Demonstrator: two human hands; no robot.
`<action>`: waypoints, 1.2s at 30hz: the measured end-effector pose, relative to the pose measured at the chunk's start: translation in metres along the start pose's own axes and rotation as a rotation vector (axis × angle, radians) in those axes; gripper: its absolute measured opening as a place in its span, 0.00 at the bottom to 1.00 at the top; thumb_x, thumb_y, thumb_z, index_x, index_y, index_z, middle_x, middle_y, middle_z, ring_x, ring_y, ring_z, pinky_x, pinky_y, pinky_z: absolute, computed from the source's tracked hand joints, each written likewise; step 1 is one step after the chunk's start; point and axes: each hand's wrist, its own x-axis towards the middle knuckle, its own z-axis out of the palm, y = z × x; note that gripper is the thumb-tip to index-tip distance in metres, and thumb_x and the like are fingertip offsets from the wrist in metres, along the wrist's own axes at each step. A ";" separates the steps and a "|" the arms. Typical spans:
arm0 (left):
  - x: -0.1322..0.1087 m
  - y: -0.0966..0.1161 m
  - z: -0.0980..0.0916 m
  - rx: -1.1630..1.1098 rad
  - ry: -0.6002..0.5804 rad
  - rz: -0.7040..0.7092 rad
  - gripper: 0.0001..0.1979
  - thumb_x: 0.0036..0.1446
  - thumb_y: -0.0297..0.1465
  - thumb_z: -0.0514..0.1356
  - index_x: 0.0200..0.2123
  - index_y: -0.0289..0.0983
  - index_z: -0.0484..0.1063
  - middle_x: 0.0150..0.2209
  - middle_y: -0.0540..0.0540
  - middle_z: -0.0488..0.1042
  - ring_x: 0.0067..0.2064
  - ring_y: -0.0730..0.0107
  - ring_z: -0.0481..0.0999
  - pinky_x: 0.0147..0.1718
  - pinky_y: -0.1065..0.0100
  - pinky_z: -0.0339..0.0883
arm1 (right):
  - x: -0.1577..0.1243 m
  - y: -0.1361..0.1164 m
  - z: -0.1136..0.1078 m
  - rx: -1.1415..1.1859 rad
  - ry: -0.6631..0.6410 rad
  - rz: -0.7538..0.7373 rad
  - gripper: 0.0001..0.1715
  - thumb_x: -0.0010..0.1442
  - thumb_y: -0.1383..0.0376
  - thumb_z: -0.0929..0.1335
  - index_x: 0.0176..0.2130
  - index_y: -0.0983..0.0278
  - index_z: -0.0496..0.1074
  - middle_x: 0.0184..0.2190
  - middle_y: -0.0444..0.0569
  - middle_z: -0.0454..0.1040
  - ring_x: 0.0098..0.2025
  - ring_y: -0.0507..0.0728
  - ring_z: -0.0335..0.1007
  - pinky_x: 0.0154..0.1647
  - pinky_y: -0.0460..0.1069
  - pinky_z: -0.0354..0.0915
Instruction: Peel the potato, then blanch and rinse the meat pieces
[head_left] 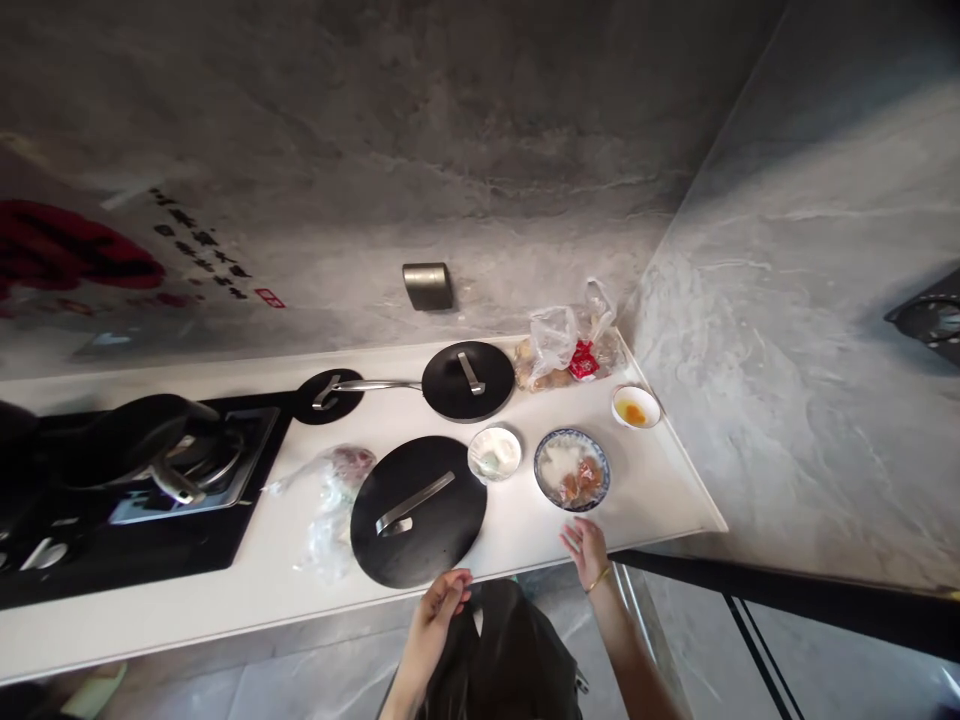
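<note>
My left hand [442, 598] rests at the counter's front edge, fingers curled against the near rim of a large black lid [418, 510] with a metal handle. I cannot see anything inside its fingers. My right hand [584, 547] lies open on the white counter [652, 490], fingers spread, just below a blue-rimmed bowl [571, 469] holding white and brownish food. A small white bowl [494, 454] sits between the lid and the blue-rimmed bowl.
A smaller black lidded pan [467, 380] with a long handle sits further back. A plastic bag of food [564, 350] lies in the corner, a small bowl of orange sauce [635, 407] near the right wall. A hob with a dark pan [157, 440] is left; crumpled plastic [334, 495] beside it.
</note>
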 end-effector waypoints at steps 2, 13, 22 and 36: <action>-0.003 -0.002 0.001 -0.021 0.018 0.011 0.31 0.40 0.55 0.63 0.38 0.35 0.76 0.40 0.41 0.78 0.39 0.58 0.77 0.41 0.62 0.69 | -0.024 0.013 0.006 -0.049 -0.005 0.013 0.16 0.41 0.59 0.71 0.23 0.60 0.60 0.19 0.37 0.65 0.23 0.50 0.66 0.30 0.47 0.69; -0.008 -0.015 -0.001 -0.094 0.094 0.175 0.24 0.48 0.49 0.62 0.39 0.35 0.75 0.39 0.41 0.77 0.42 0.60 0.75 0.44 0.63 0.66 | -0.061 0.010 0.076 -0.492 -0.694 -0.082 0.26 0.48 0.51 0.73 0.43 0.63 0.74 0.43 0.55 0.77 0.48 0.63 0.72 0.49 0.57 0.67; -0.013 -0.011 -0.023 -0.043 0.116 0.206 0.21 0.52 0.47 0.59 0.39 0.35 0.74 0.35 0.43 0.77 0.38 0.64 0.74 0.41 0.64 0.65 | -0.053 -0.008 0.111 -0.634 -0.655 -0.194 0.28 0.47 0.47 0.72 0.40 0.64 0.75 0.40 0.56 0.78 0.44 0.63 0.74 0.46 0.56 0.69; 0.080 0.087 -0.065 0.169 -0.235 0.438 0.16 0.58 0.41 0.56 0.44 0.39 0.72 0.44 0.43 0.75 0.46 0.63 0.74 0.48 0.63 0.64 | 0.081 -0.191 0.174 -0.533 0.071 -0.258 0.36 0.63 0.43 0.52 0.44 0.66 0.71 0.40 0.59 0.76 0.42 0.59 0.74 0.38 0.52 0.71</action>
